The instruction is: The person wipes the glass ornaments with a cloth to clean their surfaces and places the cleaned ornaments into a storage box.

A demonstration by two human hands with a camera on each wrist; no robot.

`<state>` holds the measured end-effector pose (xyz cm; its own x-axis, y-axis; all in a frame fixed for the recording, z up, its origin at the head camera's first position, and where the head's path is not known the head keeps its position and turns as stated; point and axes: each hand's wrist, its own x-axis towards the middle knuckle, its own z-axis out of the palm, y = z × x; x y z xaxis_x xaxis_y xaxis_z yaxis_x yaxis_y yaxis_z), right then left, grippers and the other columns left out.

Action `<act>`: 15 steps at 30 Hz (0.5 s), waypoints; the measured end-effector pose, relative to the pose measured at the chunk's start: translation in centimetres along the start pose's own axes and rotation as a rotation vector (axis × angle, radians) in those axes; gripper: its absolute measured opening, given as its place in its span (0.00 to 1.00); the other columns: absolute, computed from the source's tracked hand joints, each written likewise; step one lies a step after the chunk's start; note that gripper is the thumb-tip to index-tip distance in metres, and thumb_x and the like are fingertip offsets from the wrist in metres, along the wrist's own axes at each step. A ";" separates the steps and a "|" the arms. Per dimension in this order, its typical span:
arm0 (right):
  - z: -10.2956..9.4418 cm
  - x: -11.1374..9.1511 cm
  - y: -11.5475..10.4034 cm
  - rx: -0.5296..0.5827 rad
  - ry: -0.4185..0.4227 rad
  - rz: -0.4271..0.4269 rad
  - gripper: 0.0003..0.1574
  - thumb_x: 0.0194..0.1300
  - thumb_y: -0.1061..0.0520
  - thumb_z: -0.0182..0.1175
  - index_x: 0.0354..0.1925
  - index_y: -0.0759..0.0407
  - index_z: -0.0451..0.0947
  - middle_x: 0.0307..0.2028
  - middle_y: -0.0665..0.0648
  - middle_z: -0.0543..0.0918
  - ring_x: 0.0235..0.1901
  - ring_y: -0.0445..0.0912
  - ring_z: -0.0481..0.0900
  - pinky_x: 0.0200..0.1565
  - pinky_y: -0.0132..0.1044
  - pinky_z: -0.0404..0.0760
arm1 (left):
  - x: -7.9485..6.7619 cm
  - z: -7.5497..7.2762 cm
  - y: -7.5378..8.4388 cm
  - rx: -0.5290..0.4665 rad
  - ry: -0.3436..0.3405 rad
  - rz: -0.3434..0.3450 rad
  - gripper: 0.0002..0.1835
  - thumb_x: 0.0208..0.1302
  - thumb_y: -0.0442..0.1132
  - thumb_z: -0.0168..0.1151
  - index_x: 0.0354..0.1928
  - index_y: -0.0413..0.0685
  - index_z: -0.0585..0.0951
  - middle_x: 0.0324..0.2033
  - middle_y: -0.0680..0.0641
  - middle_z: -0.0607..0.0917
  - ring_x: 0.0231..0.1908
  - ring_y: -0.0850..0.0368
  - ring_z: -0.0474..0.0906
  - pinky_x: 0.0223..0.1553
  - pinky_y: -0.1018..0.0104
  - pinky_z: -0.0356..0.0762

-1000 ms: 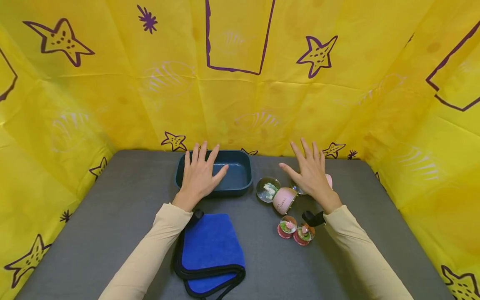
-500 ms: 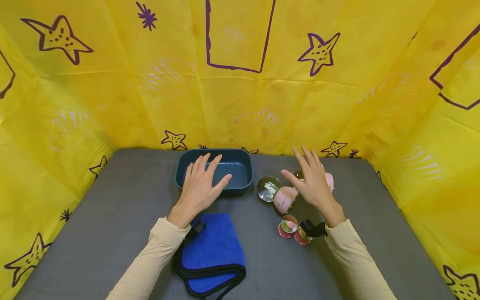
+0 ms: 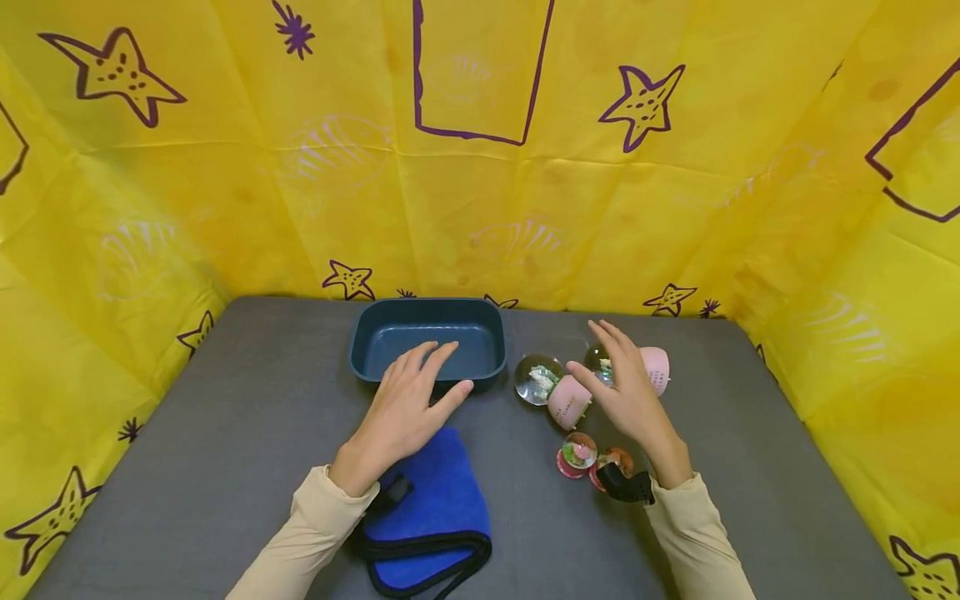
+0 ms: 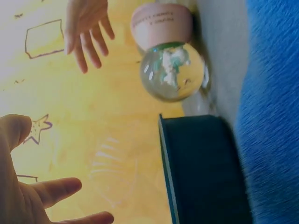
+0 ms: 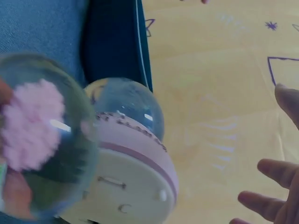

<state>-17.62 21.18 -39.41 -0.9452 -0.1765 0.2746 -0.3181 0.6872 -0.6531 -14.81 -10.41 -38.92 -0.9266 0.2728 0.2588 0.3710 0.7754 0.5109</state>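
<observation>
My left hand [image 3: 401,412] hovers with straight, spread fingers over the near edge of a dark teal tub [image 3: 405,337] and the far end of a folded blue cloth [image 3: 442,492] with black edging. It holds nothing. My right hand [image 3: 633,396] is also empty, fingers extended, and partly covers a snow globe [image 3: 655,369] with a pink base. To its left, another pink-based snow globe [image 3: 568,402] lies on its side. Nearer stand two small snow globes; one small globe [image 3: 577,452] shows fully, while a black wrist strap [image 3: 626,483] partly hides the other [image 3: 617,460].
A grey tabletop [image 3: 247,433] carries everything. Yellow cloth with starfish drawings [image 3: 480,192] hangs behind the table and along both sides. In the right wrist view, a globe with a pink cluster inside [image 5: 35,123] looms close to the camera.
Both hands have drawn back toward the body and lower in the head view, still empty. More of the tub's inside and of the far pink-based globe now shows. The objects have not moved.
</observation>
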 end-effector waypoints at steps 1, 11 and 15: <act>0.1 -0.2 0.0 0.005 -0.002 -0.002 0.45 0.69 0.41 0.60 0.76 0.51 0.56 0.76 0.62 0.55 0.75 0.63 0.51 0.69 0.69 0.53 | -0.2 0.1 0.0 -0.001 -0.010 0.003 0.34 0.71 0.63 0.52 0.72 0.55 0.66 0.68 0.39 0.69 0.69 0.39 0.63 0.69 0.37 0.58; 0.9 -1.6 0.7 -0.016 -0.026 -0.063 0.45 0.63 0.49 0.67 0.72 0.59 0.62 0.70 0.66 0.66 0.70 0.62 0.62 0.68 0.64 0.61 | -2.2 0.5 -0.4 -0.039 -0.193 0.058 0.32 0.70 0.62 0.54 0.71 0.59 0.68 0.67 0.43 0.71 0.68 0.44 0.65 0.67 0.39 0.63; 1.1 -1.7 0.9 -0.011 -0.050 -0.067 0.44 0.63 0.49 0.68 0.71 0.60 0.63 0.68 0.66 0.69 0.68 0.62 0.65 0.66 0.62 0.65 | -2.8 0.8 -0.6 -0.060 -0.289 0.076 0.33 0.69 0.64 0.54 0.71 0.60 0.68 0.67 0.47 0.71 0.66 0.46 0.67 0.67 0.40 0.64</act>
<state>-16.32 21.31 -41.23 -0.9244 -0.2571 0.2818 -0.3802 0.6806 -0.6263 -12.45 -11.16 -40.60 -0.8718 0.4863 0.0587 0.4352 0.7141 0.5484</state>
